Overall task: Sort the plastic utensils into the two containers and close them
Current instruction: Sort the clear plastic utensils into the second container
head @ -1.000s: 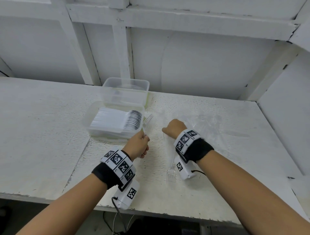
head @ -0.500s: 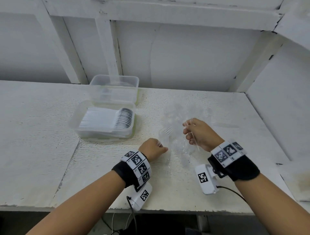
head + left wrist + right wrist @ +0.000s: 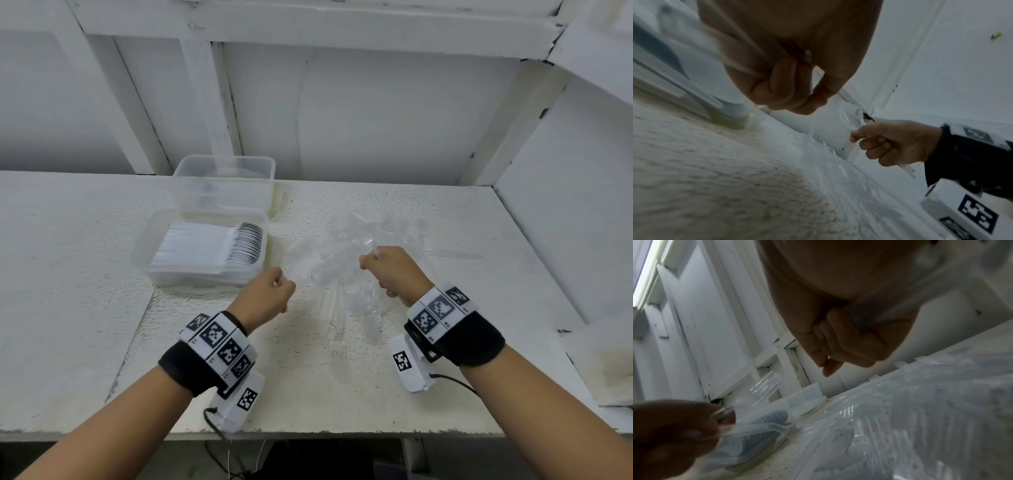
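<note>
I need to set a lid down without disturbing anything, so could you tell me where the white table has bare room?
The white table is bare left of the two clear plastic containers, and along the front edge nearer than both wrists. It is crowded between the hands and behind the right hand, where the heap of clear plastic forks lies.

White, rough-speckled painted tabletop before white panelled walls. Two clear rectangular plastic containers; the nearer clear plastic container shows white utensil handles and a dark-striped row of stacked ends. Clear, colourless plastic forks form a pile. Black wristbands carry black-and-white square-patterned markers.
</note>
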`<state>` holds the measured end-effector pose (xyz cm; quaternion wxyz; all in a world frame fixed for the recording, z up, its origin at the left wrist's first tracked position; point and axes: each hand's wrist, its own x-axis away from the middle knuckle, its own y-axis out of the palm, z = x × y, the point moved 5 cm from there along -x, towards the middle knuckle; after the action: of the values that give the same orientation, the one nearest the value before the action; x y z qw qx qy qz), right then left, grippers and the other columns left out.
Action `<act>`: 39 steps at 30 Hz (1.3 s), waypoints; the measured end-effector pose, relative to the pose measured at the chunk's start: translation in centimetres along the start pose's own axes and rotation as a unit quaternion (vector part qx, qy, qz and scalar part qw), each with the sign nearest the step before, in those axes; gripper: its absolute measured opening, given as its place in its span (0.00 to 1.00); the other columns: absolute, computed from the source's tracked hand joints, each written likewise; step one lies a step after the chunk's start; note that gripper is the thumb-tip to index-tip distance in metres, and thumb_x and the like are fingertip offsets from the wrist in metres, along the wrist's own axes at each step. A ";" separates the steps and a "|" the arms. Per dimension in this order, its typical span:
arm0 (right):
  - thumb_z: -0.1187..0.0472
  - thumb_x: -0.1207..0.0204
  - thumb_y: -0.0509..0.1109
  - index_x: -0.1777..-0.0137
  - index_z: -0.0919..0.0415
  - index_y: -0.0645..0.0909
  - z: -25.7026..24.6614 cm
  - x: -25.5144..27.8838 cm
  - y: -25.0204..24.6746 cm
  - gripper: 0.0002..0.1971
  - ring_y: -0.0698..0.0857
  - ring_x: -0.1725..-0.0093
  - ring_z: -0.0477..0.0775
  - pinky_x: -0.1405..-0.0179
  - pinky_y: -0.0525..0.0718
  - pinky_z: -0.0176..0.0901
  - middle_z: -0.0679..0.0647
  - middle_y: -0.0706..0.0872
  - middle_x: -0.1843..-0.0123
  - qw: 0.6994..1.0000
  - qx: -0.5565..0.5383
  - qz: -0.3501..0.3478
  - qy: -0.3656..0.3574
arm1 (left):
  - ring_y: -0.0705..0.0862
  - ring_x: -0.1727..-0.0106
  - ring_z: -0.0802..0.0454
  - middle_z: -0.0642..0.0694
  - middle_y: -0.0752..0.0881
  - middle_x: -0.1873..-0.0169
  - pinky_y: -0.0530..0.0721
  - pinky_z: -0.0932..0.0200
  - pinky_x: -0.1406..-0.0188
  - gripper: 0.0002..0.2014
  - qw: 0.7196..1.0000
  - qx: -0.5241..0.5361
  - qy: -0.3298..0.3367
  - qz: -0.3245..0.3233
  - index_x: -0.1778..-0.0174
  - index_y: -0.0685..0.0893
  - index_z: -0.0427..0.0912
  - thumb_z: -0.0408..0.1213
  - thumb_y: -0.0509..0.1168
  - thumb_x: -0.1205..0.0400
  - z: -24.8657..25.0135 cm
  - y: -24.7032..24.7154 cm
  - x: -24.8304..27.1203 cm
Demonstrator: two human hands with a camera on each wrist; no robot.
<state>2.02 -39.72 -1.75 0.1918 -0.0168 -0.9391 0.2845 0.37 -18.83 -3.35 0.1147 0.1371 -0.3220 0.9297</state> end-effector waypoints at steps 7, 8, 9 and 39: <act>0.57 0.18 0.58 0.32 0.60 0.76 -3.1 -2.7 3.8 0.17 0.80 0.39 0.56 0.46 0.74 0.41 0.56 0.81 0.36 0.967 0.229 -0.066 -0.090 | 0.66 0.77 0.56 0.48 0.73 0.74 0.62 0.66 0.83 0.12 0.996 0.075 -0.036 0.038 0.48 0.78 0.31 0.37 0.56 0.16 -2.1 -2.9 1.0; 0.57 0.17 0.56 0.33 0.62 0.76 -3.3 -2.9 4.4 0.17 0.80 0.39 0.58 0.45 0.75 0.42 0.59 0.80 0.35 0.957 0.265 -0.082 -0.088 | 0.66 0.77 0.56 0.48 0.73 0.74 0.62 0.66 0.83 0.12 0.995 0.079 -0.040 0.038 0.48 0.78 0.31 0.37 0.56 0.16 -2.4 -3.0 1.2; 0.56 0.17 0.55 0.40 0.64 0.78 -3.4 -3.2 5.1 0.15 0.80 0.42 0.59 0.48 0.75 0.43 0.61 0.81 0.40 0.946 0.298 -0.093 -0.089 | 0.66 0.77 0.56 0.48 0.73 0.74 0.62 0.66 0.83 0.11 0.995 0.084 -0.043 0.039 0.49 0.78 0.32 0.37 0.56 0.16 -2.6 -3.0 1.4; 0.60 0.25 0.67 0.72 0.59 0.65 -2.7 -4.7 7.1 0.17 0.70 0.75 0.49 0.77 0.67 0.37 0.51 0.71 0.73 0.942 0.331 -0.031 -0.046 | 0.70 0.73 0.52 0.44 0.77 0.69 0.69 0.61 0.76 0.10 0.977 0.196 -0.079 -0.005 0.61 0.66 0.43 0.37 0.49 0.13 -3.2 -1.0 1.3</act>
<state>6.84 -33.02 -5.13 0.1523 0.0902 -0.7998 0.5736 -1.08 -15.86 -4.75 0.0649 0.2313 -0.1407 0.9605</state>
